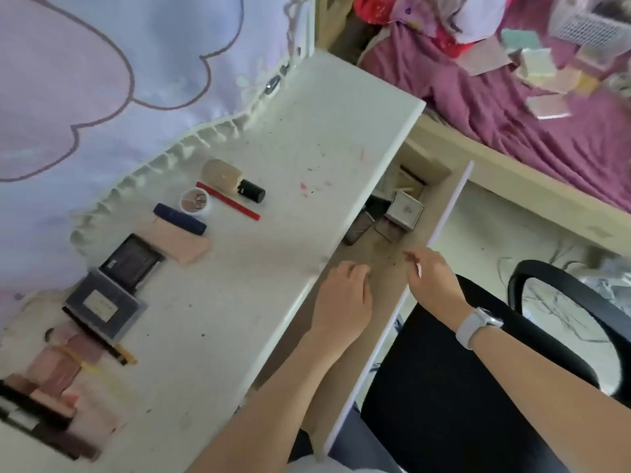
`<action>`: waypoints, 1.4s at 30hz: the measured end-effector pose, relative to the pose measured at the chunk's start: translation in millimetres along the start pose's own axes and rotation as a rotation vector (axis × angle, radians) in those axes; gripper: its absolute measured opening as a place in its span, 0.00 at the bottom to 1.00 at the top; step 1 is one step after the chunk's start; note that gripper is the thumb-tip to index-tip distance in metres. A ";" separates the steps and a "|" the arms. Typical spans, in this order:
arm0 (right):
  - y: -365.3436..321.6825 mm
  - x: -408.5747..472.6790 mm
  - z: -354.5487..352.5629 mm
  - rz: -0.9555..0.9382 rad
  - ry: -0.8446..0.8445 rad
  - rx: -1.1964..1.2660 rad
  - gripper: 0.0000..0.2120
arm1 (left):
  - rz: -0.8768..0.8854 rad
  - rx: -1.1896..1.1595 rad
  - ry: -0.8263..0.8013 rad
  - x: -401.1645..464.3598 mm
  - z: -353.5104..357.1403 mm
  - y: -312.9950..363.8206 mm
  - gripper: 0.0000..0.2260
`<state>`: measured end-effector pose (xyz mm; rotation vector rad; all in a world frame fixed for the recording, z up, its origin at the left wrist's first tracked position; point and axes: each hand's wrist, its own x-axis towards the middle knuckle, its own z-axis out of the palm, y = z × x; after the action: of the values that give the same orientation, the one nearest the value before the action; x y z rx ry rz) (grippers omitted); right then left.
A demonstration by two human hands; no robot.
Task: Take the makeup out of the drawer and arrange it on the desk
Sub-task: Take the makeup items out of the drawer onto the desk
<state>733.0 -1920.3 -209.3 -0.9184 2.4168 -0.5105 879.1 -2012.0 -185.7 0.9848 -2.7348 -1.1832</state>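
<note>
We see both hands over the open drawer (406, 240), and what is left of the makeup lies ahead of the fingers, toward the drawer's far end. A small white box (404, 210) sits there, with a dark case (358, 225) just beside it on the counter side and a few more things behind; blur hides what those are.

Our right hand (435, 278) is nearer the box, which lies straight ahead of its fingertips, apart from them. Its fingers are loosely curled and narrow, and they seem to pinch a thin pale sliver, though we cannot be sure.

Our left hand (343, 295) hangs by the counter (307, 158) edge, fingers curled under and holding nothing, with the dark case ahead of it.

The makeup already out lies in a line on the counter, well off to the left of both hands, from the bottle (228, 177) and red pencil (228, 201) down to the palettes (102, 305).

We judge the next reach goes forward, the right hand for the box.
</note>
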 end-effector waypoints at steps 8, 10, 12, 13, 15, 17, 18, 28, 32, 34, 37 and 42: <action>37.0 117.9 4.4 -0.093 -0.010 -0.564 0.17 | -0.102 0.391 -0.149 105.5 75.3 -12.7 0.23; 38.7 141.2 10.3 -0.088 -0.043 -0.651 0.20 | -0.130 0.496 -0.104 126.3 83.9 -18.6 0.26; 41.1 158.3 17.0 -0.075 -0.071 -0.717 0.30 | -0.146 0.585 -0.053 142.7 90.0 -22.4 0.29; 42.1 164.7 19.9 -0.072 -0.081 -0.741 0.34 | -0.150 0.625 -0.013 148.8 92.9 -23.8 0.29; 42.9 173.0 24.9 -0.056 -0.104 -0.732 0.38 | -0.157 0.696 0.105 157.2 99.2 -26.6 0.25; 42.0 178.7 28.5 -0.035 -0.125 -0.679 0.37 | -0.142 0.739 0.167 163.5 102.2 -26.9 0.21; 40.6 180.2 28.9 -0.022 -0.135 -0.663 0.36 | -0.149 0.752 0.164 164.9 102.0 -26.2 0.19; 33.2 160.5 -8.7 -0.032 -0.047 -0.544 0.36 | -0.291 0.332 -0.046 145.0 94.6 -27.9 0.22; 31.7 145.1 -25.0 0.020 0.024 -0.154 0.40 | -0.222 0.043 -0.074 119.0 76.7 -8.2 0.26; 28.0 136.5 -28.8 0.082 0.055 0.097 0.43 | -0.162 -0.061 -0.054 103.9 63.2 2.2 0.25; 14.2 121.8 -27.5 0.123 0.111 0.321 0.43 | -0.111 -0.192 -0.012 80.3 35.5 9.9 0.24; -28.9 90.7 -13.2 0.052 0.053 0.426 0.43 | -0.130 -0.161 0.097 47.8 -23.3 -9.5 0.26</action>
<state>681.4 -2001.3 -213.1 -0.6614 2.2399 -0.9919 851.4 -2058.5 -186.4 1.1810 -2.4898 -1.3122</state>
